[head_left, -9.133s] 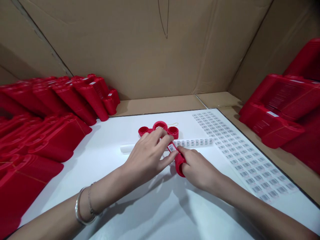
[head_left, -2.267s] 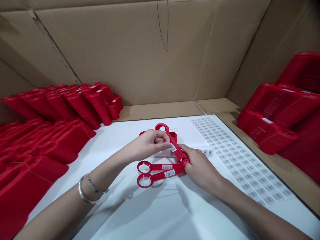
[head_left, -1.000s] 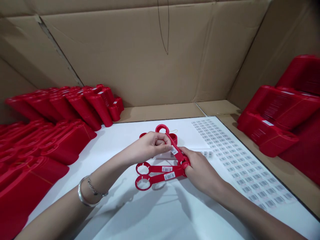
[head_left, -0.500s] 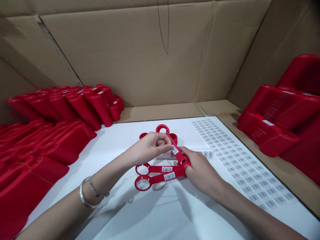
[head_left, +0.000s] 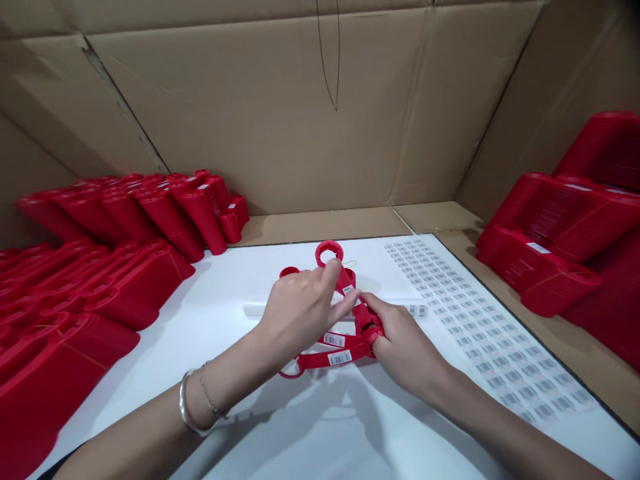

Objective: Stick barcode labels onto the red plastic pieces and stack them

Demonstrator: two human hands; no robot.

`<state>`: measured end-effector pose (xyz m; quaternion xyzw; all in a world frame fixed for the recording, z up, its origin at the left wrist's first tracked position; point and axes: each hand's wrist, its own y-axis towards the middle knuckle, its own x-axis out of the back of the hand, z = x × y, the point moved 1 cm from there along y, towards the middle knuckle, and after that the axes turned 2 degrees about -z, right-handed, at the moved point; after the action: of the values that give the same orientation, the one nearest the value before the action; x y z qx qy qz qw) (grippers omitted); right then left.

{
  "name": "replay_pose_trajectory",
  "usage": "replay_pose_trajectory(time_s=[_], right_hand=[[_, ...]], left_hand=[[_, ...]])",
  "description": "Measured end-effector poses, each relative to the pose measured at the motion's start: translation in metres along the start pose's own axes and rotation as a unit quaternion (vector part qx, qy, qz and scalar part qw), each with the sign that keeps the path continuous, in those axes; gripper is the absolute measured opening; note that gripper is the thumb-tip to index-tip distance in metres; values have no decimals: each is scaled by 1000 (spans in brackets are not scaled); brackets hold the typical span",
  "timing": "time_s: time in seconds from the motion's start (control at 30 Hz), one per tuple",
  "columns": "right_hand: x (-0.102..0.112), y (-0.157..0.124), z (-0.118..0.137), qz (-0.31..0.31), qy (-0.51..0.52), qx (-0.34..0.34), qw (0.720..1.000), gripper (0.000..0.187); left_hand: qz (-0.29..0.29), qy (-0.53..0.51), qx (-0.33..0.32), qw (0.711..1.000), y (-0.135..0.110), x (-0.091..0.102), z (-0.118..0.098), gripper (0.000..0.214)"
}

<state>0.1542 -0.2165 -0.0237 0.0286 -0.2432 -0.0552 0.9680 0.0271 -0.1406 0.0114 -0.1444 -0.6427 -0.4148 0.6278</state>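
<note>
The right hand is clenched around the joined end of a bundle of red plastic strips, gripping it firmly between thumb and fingers. Two strips run left across the white table, each with a barcode sticker on its shaft, and their far ends are mostly hidden under the left hand. A third strip rises toward the far side, ending in a slotted ring. The left hand is loosely spread, its fingers against that strip beside a small sticker — whether it grasps anything, I cannot tell. A red piece lies just beyond it. To the right lies a sheet of barcode stickers. Stacks of red plastic pieces fill the left side, more stand on the right — all before cardboard walls.
</note>
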Motion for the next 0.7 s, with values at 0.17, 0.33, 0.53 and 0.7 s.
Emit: replay_pose_trajectory(time_s=[0.17,0.33,0.53,0.7], right_hand=[[-2,-3,3,22,4,-2,1000,39],[-3,-3,-3,14,-22,-20,999,38],[-2,-1,-8,9,-24,-15,1000,31],[1,-6,-12,31,-8,-22,999,32]], left_hand=[[-15,2,79,997,4,4,13,54],[36,-37,42,998,1,3,9,78],[22,-121,39,992,0,-3,9,77],[-23,-283,59,957,6,-4,19,25]])
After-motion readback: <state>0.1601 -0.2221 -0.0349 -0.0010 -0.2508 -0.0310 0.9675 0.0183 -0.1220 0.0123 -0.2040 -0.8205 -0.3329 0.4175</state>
